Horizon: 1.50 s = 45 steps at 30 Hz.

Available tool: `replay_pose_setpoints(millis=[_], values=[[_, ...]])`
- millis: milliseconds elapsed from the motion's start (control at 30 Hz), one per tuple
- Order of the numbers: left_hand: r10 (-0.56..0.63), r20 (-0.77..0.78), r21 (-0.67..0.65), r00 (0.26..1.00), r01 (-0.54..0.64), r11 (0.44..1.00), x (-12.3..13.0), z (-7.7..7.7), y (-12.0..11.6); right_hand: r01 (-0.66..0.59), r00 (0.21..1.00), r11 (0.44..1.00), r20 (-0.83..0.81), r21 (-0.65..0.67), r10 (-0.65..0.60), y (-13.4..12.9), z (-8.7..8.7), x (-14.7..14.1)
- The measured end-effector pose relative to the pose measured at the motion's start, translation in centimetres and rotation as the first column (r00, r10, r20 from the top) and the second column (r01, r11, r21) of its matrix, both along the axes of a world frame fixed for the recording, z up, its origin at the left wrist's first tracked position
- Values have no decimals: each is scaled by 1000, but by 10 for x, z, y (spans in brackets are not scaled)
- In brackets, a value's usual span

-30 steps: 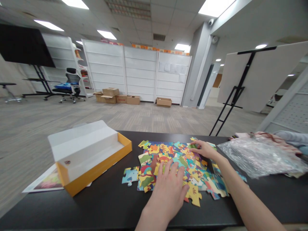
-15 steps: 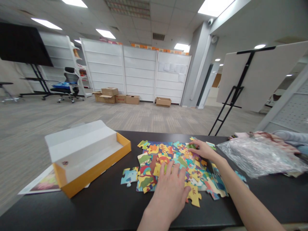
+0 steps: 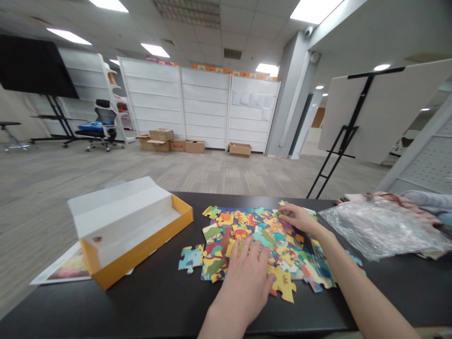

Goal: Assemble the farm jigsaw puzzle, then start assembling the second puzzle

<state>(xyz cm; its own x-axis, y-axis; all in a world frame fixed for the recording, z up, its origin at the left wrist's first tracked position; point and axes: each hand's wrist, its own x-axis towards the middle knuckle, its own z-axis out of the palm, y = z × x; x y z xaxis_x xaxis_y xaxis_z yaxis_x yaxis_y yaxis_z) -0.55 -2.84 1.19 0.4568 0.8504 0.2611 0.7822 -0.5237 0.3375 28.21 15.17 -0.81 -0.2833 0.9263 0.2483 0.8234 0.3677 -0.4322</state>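
Note:
A heap of colourful jigsaw puzzle pieces (image 3: 214, 264) lies spread on the black table. My left hand (image 3: 248, 275) rests palm down over the near middle of the heap. Its fingers are spread, with the tips touching pieces. At the far right of the heap, my right hand (image 3: 299, 218) has thumb and fingertips closed around a small green puzzle piece (image 3: 282, 213), mostly covered by the fingers. A light blue piece (image 3: 190, 259) sits at the heap's left edge. By my left thumb is a yellow piece (image 3: 283, 284).
On the left stands an open yellow box (image 3: 141, 256) with a white inside, over a printed sheet (image 3: 58, 268). Clear plastic packaging (image 3: 384, 228) and folded cloth (image 3: 429, 201) lie at the right. Beyond the black table (image 3: 155, 306), an easel board (image 3: 374, 113) stands on the floor.
Both hands have shifted only slightly. The left fingers have drawn a little closer together over the heap. The pieces look almost unchanged.

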Motion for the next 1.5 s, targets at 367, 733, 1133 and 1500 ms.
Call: replay_pose_setpoints(millis=[367,733,1133,1500], values=[[-19,2,-30,1000,19,999,-1,4,-1,36,998,997,52,-73,-33,0,-2,-3],[-31,3,-61,1000,31,998,0,4,-1,24,998,998,64,-50,-21,7,-10,5],[-31,-9,-59,999,31,998,-3,3,-1,29,998,998,64,-52,-26,9,-12,9],[177,-17,-15,984,-177,984,-41,8,17,10,998,998,55,-59,-7,7,-8,5]])
